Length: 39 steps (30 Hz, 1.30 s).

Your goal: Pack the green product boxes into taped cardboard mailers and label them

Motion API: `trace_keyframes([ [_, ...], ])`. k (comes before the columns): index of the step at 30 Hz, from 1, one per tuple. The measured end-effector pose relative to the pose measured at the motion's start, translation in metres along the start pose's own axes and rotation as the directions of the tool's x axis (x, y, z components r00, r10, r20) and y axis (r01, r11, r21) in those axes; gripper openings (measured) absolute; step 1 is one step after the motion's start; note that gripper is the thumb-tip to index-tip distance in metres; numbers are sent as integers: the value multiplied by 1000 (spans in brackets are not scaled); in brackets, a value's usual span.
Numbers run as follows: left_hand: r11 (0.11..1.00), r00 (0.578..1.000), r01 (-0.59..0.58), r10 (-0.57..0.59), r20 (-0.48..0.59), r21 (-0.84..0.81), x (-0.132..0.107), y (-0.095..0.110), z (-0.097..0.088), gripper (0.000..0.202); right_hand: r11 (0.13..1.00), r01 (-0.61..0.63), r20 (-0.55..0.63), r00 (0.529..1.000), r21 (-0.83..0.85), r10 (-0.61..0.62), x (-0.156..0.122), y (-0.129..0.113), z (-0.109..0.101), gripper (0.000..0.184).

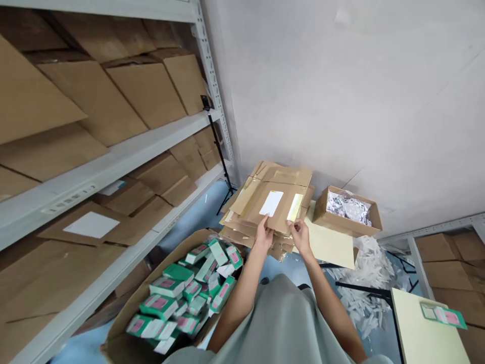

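Observation:
A stack of flattened cardboard boxes (286,177) lies on the far end of a cream table. A white label (271,203) and a pale yellow label (294,207) are on the top sheet. My left hand (264,235) is at the near edge of that cardboard, just below the white label, its fingers curled over the edge. With thumb and forefinger together, my right hand (300,236) pinches at the lower end of the yellow label. Whether it holds the label's edge or the cardboard beneath is hard to make out.
A carton (151,288) full of small green-and-white boxes (164,285) stands at my left. Shelves of cartons (147,86) rise beyond it, near a black tripod (217,141). Right of the stack are an open carton (347,228), a heap of clear plastic (369,268) and another cream table (420,328).

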<state>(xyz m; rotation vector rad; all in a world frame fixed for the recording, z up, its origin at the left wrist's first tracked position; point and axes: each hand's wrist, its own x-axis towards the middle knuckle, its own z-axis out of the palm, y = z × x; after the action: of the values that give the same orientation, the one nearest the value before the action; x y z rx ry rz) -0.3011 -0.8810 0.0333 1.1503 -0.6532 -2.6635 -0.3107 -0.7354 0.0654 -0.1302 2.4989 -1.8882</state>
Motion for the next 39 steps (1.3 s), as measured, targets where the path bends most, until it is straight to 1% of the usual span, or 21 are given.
trace_keyframes([
  [3,998,988,70,-70,136,4,-22,0,16,30,996,-5,-34,999,88,9,-34,-9,-23,54],
  [5,992,967,107,-120,224,70,-39,-9,29,36,993,-21,-75,997,112,30,-57,-11,-42,52],
  [8,971,939,98,-162,304,217,-62,-37,51,42,991,-78,-178,979,104,96,-86,-7,-82,53],
  [10,947,920,81,-190,342,310,-74,-63,67,43,988,-126,-321,935,93,150,-101,1,-119,53],
  [11,933,912,72,-205,355,353,-79,-78,75,43,985,-143,-420,892,93,169,-110,5,-142,56],
  [12,917,904,59,-216,369,394,-85,-93,82,43,984,-153,-528,830,91,178,-119,9,-168,60],
  [14,884,880,10,-230,416,468,-100,-127,96,45,984,-164,-724,670,73,165,-144,17,-224,64],
  [15,865,860,-17,-243,448,501,-108,-144,103,46,983,-175,-798,585,54,148,-160,21,-254,63],
  [18,797,798,-62,-322,509,601,-137,-197,120,47,976,-216,-931,356,7,85,-216,28,-341,58],
  [20,741,780,-75,-372,502,667,-156,-234,129,47,973,-232,-969,243,-16,42,-253,34,-393,57],
  [22,686,759,-112,-408,508,719,-173,-272,137,51,968,-251,-984,178,-30,16,-286,43,-440,56],
  [24,622,712,-167,-461,530,765,-188,-312,143,57,961,-276,-989,146,-16,25,-312,56,-483,58],
  [26,547,649,-209,-542,533,811,-204,-353,147,64,959,-283,-989,128,32,71,-336,73,-522,61],
  [28,473,599,-231,-620,508,850,-220,-395,149,70,964,-247,-982,137,93,130,-361,92,-557,67],
  [30,398,557,-259,-683,473,880,-238,-439,150,73,970,-194,-972,157,145,177,-391,111,-587,68],
  [31,353,542,-280,-710,451,893,-247,-461,151,72,970,-177,-968,157,167,195,-407,120,-600,66],
  [32,303,528,-308,-735,426,902,-257,-483,152,70,967,-170,-967,141,190,214,-424,129,-610,63],
  [33,251,517,-343,-754,405,905,-266,-504,152,66,962,-171,-966,109,215,235,-441,137,-618,59],
  [35,169,497,-428,-777,387,888,-284,-547,153,58,946,-183,-961,15,268,275,-474,152,-628,52],
  [37,154,448,-498,-797,405,853,-300,-588,153,51,928,-191,-947,-81,320,310,-500,164,-629,47],
  [39,182,384,-526,-821,423,831,-314,-627,153,49,909,-210,-930,-159,361,333,-518,176,-626,44],
])
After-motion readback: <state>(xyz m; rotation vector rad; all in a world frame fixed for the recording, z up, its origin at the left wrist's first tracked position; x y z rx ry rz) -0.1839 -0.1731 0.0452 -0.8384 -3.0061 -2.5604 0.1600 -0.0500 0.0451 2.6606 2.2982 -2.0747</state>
